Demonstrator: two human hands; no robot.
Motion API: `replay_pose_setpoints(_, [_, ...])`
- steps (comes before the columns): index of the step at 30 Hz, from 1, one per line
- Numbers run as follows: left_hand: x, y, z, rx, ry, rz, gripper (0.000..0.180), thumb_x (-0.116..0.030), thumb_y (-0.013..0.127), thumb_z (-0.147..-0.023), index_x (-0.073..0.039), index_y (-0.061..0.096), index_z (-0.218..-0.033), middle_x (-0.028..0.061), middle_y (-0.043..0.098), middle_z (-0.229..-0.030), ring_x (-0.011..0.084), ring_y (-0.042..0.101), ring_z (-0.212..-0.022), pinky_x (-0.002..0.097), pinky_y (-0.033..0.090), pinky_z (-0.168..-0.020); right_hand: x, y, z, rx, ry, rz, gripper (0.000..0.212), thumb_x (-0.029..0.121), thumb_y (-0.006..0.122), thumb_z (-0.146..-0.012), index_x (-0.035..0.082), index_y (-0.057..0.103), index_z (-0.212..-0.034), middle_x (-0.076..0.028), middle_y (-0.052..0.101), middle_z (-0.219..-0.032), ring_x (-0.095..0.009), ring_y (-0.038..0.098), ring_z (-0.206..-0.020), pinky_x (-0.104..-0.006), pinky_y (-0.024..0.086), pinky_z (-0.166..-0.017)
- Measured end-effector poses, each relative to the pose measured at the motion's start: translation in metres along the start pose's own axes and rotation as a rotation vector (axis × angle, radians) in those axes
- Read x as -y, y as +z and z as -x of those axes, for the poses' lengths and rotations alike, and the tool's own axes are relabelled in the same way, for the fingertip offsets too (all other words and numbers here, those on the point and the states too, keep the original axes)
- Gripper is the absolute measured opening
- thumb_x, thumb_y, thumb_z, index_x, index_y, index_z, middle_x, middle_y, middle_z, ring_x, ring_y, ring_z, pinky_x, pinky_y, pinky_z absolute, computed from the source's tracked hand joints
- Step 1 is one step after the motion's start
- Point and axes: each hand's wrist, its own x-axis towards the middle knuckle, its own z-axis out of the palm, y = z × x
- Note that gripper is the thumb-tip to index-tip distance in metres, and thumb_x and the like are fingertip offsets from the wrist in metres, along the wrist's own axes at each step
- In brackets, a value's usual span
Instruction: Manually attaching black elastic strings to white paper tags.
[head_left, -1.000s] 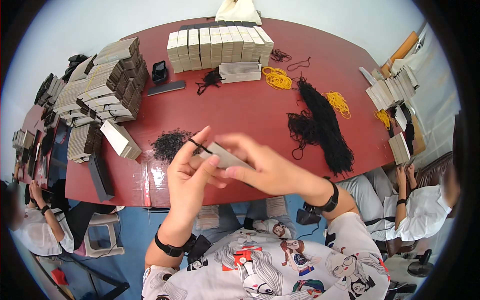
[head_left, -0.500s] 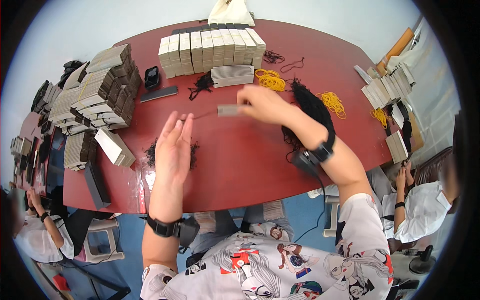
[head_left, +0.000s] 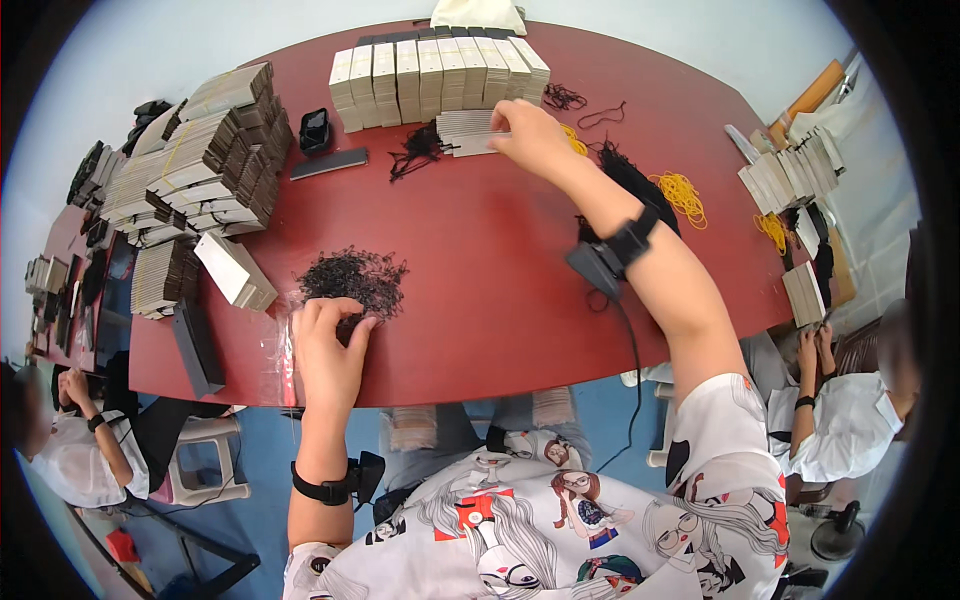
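Note:
My right hand (head_left: 528, 137) reaches far across the red table (head_left: 480, 270) and rests on a low stack of pale cards (head_left: 466, 131), fingers closed on the top card. My left hand (head_left: 325, 345) sits near the front edge, fingertips curled into a loose pile of small black hair ties (head_left: 352, 279). A row of tall card stacks (head_left: 438, 68) stands just behind the low stack. A small black tangle (head_left: 414, 150) lies left of it.
Stacked card bundles (head_left: 195, 150) crowd the table's left end, with a white box (head_left: 236, 271) and a black case (head_left: 196, 345) nearby. Yellow rubber bands (head_left: 683, 190) and a black hair bundle (head_left: 625, 175) lie right. Seated people (head_left: 850, 420) work at both sides.
My right hand carried a card from in front of me out to the low stack at the far side. My left hand dropped to the black pile.

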Motion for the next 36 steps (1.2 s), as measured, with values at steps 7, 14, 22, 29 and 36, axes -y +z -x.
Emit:
replay_pose_setpoints(7, [-0.001,0.009,0.006,0.039,0.135,-0.115,0.009,-0.002,0.063,-0.074,-0.005,0.057,-0.081,0.0094,0.052,-0.083,0.0288,0.047,-0.081,0.0375,0.039,-0.074,0.021,-0.103,0.098,0.559,0.075,-0.301,0.012,0.007,0.069,-0.07,0.002,0.06,-0.076,-0.006,0.061,-0.066,-0.015,0.059,-0.064,-0.0279,0.045,-0.059])
replay_pose_setpoints(14, [-0.005,0.01,0.018,0.039,0.191,-0.16,0.01,-0.003,0.059,-0.077,-0.002,0.054,-0.086,0.0121,0.052,-0.087,0.0308,0.048,-0.081,0.0388,0.039,-0.072,0.001,-0.093,0.189,0.487,0.346,-0.249,0.026,0.012,0.074,-0.068,0.002,0.058,-0.087,-0.006,0.058,-0.068,-0.017,0.055,-0.063,-0.0299,0.043,-0.057])
replay_pose_setpoints(22, [-0.006,0.009,0.02,0.067,0.195,-0.173,0.011,-0.003,0.059,-0.077,-0.002,0.052,-0.086,0.012,0.051,-0.086,0.0309,0.047,-0.08,0.0394,0.039,-0.071,0.002,-0.073,0.216,0.363,0.261,-0.206,0.009,0.011,0.059,-0.08,0.003,0.055,-0.082,-0.012,0.057,-0.08,-0.031,0.057,-0.075,-0.038,0.045,-0.069])
replay_pose_setpoints(29, [-0.004,0.011,0.02,0.085,0.23,-0.224,0.011,0.0,0.054,-0.077,0.0,0.05,-0.086,0.0133,0.049,-0.086,0.0319,0.046,-0.079,0.0405,0.039,-0.07,0.004,-0.144,0.147,-0.203,0.122,-0.213,0.005,0.005,0.048,-0.087,0.002,0.047,-0.085,-0.01,0.051,-0.075,-0.02,0.053,-0.073,-0.0292,0.044,-0.069])
replay_pose_setpoints(36, [-0.004,0.008,0.014,0.16,0.283,-0.147,0.009,0.001,0.051,-0.077,0.0,0.048,-0.086,0.0154,0.048,-0.086,0.0334,0.045,-0.078,0.0413,0.039,-0.071,0.022,-0.225,0.079,-0.401,-0.014,-0.429,0.008,0.009,0.058,-0.085,0.002,0.054,-0.087,-0.002,0.058,-0.075,-0.007,0.055,-0.065,-0.0205,0.044,-0.06])
